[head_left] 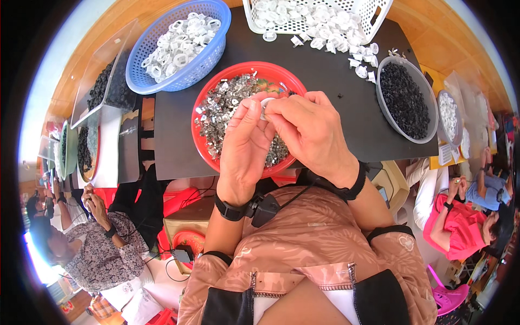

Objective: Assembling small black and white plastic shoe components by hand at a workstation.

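Both my hands meet over a red bowl (208,100) full of small shiny metal pieces (225,103). My left hand (244,143) and my right hand (309,130) pinch one small white plastic ring (265,104) together between their fingertips. The ring is mostly hidden by my fingers. Whether a metal piece is held against it I cannot tell. Black bands sit on both my wrists, and a small black device with a cable hangs at the left one.
On the black table (336,81) stand a blue basket of white rings (179,46), a white crate of white parts (319,19) with several spilled beside it, and a clear bowl of black pieces (406,100). Other people work at left and right.
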A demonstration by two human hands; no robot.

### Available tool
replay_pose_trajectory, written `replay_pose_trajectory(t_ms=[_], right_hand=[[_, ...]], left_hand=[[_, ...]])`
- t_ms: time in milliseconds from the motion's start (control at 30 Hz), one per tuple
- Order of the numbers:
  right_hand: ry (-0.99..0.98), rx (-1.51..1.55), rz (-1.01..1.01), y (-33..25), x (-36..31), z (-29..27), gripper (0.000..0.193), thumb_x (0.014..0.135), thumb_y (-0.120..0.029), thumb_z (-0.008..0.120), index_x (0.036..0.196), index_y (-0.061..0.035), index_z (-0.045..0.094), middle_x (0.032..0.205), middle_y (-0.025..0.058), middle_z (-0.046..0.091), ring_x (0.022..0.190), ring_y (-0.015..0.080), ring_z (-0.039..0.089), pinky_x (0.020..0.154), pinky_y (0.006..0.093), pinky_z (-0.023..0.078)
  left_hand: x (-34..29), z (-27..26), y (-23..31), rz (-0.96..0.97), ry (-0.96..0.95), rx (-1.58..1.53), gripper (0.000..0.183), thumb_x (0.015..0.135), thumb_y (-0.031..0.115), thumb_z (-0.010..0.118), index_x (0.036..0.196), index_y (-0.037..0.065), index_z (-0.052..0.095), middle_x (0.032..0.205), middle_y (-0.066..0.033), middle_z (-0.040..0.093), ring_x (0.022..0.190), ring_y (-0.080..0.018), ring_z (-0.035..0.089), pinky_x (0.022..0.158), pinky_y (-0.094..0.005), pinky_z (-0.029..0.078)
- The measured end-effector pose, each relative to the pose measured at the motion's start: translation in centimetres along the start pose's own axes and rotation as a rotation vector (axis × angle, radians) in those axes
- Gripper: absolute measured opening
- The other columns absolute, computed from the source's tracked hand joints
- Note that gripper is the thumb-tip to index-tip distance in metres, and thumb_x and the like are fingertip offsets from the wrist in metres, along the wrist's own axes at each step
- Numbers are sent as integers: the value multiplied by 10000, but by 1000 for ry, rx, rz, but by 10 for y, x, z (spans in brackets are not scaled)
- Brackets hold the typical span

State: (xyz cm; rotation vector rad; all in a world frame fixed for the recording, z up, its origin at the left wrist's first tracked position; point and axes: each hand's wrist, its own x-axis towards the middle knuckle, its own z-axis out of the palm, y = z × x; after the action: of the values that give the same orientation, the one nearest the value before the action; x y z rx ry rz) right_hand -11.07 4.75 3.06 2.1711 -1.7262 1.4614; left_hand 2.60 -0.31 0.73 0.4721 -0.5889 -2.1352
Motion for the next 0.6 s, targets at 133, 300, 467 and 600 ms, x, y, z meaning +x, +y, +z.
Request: replay_pose_trajectory(t_ms=[133, 300, 467, 600], right_hand=[[38, 99, 98, 1, -3, 0, 123, 835, -64, 667, 954, -85, 642, 778, 32, 642, 673, 201, 614, 671, 322, 451], [9, 388, 463, -9, 4, -12, 130, 850, -88, 671, 969, -44, 641, 781, 63, 625, 632, 196, 598, 600, 306, 469], [57, 359, 348, 0, 3, -10, 118, 847, -75, 687, 935, 0, 664, 818, 92, 626, 606, 163, 584, 549, 274, 467], [67, 372, 417, 6, 2, -8, 118, 844, -85, 698, 912, 7, 671, 821, 80, 636, 590, 121, 567, 530, 254, 454]], left_hand=[[1, 0, -1, -8, -46, -13, 250, 993, 192, 528, 1170, 17, 557, 1167, -115, 619, 1076, -179, 601, 954, -333, 484], [3, 7, 2, -3, -23, 23, 290, 1015, 222, 483, 1191, -3, 535, 1198, -127, 600, 1074, -181, 605, 952, -324, 501], [6, 15, -2, 26, 32, 110, 316, 1025, 244, 457, 1200, -11, 521, 1236, -138, 575, 1081, -175, 602, 941, -305, 517], [6, 21, -2, 27, 14, 123, 321, 1017, 207, 472, 1241, -21, 503, 1265, -146, 561, 1120, -187, 587, 971, -318, 501]])
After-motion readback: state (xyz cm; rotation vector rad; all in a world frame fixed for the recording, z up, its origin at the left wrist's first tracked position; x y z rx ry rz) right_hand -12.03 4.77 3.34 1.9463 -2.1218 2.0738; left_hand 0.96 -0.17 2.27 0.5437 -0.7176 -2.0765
